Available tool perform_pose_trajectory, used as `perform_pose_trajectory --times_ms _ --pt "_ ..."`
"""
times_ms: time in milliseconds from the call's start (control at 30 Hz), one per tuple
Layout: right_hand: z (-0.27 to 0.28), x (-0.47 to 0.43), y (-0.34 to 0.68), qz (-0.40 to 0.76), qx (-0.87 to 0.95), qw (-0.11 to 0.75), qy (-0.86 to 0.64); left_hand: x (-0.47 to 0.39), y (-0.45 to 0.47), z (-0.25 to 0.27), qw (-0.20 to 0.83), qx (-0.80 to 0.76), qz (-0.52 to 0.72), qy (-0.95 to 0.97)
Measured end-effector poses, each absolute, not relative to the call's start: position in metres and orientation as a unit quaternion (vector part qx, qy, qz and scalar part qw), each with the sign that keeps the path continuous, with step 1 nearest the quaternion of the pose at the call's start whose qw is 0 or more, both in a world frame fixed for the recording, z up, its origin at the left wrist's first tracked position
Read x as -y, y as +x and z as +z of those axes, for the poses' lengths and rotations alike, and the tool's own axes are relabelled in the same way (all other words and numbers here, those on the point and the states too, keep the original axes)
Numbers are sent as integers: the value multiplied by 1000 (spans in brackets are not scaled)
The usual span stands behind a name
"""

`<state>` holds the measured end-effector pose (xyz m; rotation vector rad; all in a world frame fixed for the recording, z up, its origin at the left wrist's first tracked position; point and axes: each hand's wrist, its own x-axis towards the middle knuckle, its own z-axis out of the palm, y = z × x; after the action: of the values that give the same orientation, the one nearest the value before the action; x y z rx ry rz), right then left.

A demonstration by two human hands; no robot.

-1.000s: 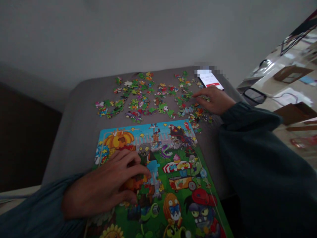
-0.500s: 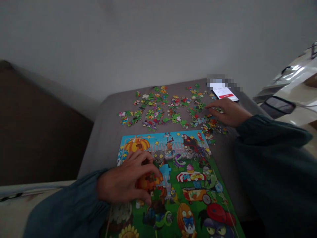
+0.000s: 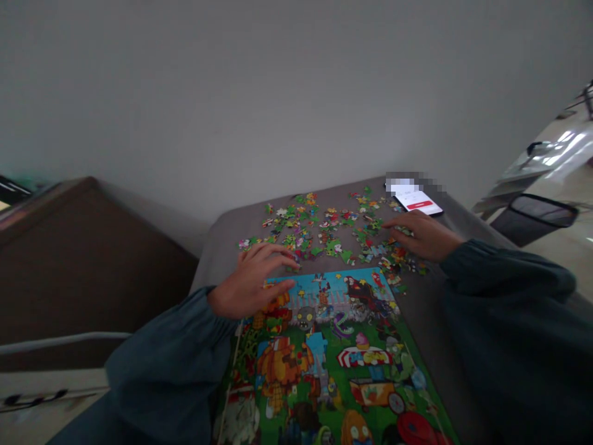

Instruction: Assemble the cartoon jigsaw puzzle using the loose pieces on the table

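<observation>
A colourful cartoon jigsaw board (image 3: 333,364) lies on a grey cushioned surface (image 3: 222,247). Beyond it several loose puzzle pieces (image 3: 324,232) are scattered. My left hand (image 3: 252,281) hovers flat over the board's far left corner, fingers spread toward the nearest loose pieces; it holds nothing that I can see. My right hand (image 3: 424,233) rests palm down on the loose pieces at the right, fingers apart. Both arms wear dark teal sleeves.
A phone (image 3: 417,201) with a lit screen lies just beyond my right hand. A white wall rises behind the surface. A brown piece of furniture (image 3: 88,259) stands at the left, and a dark bin (image 3: 537,216) on a shiny floor at the right.
My left hand has lifted off the middle of the board and moved forward to its far left corner. The view has tilted upward. My right hand stays on the pieces.
</observation>
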<state>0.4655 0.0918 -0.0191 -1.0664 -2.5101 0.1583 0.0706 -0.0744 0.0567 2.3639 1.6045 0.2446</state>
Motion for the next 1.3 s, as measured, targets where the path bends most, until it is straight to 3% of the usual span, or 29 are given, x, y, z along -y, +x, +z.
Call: perform_pose_trajectory --times_ms 400,800,1300 --pt "-12 -85 456 79 892 206 -394 -10 55 20 12 -693 117 712" --pt "-14 -84 454 94 899 184 -386 -13 -13 7 36 -701 118 703" --pt "-14 -83 455 88 899 178 -391 -12 -15 -12 29 -681 143 717"
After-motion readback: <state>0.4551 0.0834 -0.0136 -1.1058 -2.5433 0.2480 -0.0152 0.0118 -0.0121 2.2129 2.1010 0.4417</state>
